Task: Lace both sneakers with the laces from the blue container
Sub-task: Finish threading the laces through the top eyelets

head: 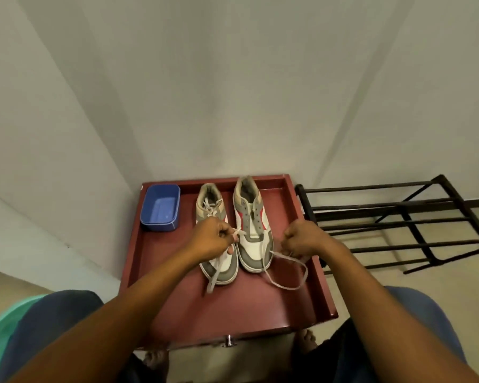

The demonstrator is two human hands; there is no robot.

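The left hand [216, 239] pinches one end of a pale lace [216, 273] above the left sneaker [208, 207]. The right hand [302, 239] is curled round the other strand beside the right sneaker [250, 225] on the red worktop [233, 308]. An uneven pull could drag the lace out of its eyelets or leave lopsided ends, and the slack loop may snag the toe. The blue container [161, 207] looks empty. Both hands hide which eyelets are threaded.

Blue container [160, 208], maroon tray [233, 305], grey-white-red sneakers [253, 225]
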